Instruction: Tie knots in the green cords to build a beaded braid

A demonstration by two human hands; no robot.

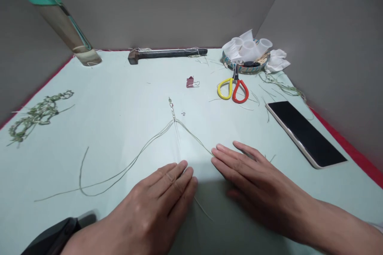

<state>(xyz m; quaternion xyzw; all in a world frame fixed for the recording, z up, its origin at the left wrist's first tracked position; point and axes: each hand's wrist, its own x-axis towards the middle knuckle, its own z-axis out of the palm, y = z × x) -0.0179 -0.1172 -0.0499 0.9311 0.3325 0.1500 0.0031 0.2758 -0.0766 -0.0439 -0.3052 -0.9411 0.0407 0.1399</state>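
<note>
A short knotted cord braid (172,108) lies in the middle of the table, its cords fanning toward me. Two thin green cords (146,147) curve off to the left. To the right, more green cord (191,132) runs under the fingertips of my right hand (248,175), which rests with fingers stretched out. A pale cord (178,137) goes straight down to my left hand (167,195), whose fingers lie flattish over it; a thin cord end (203,208) shows past them. Whether the left fingers pinch the cord is hidden.
Yellow-and-red-handled cutters (232,89), a binder clip (191,83) and a hammer (170,54) lie farther back. A basket of plastic cups (247,67) stands back right. A phone (305,133) lies right, knotted green cords (42,111) left, and a turquoise-topped holder (56,24) back left.
</note>
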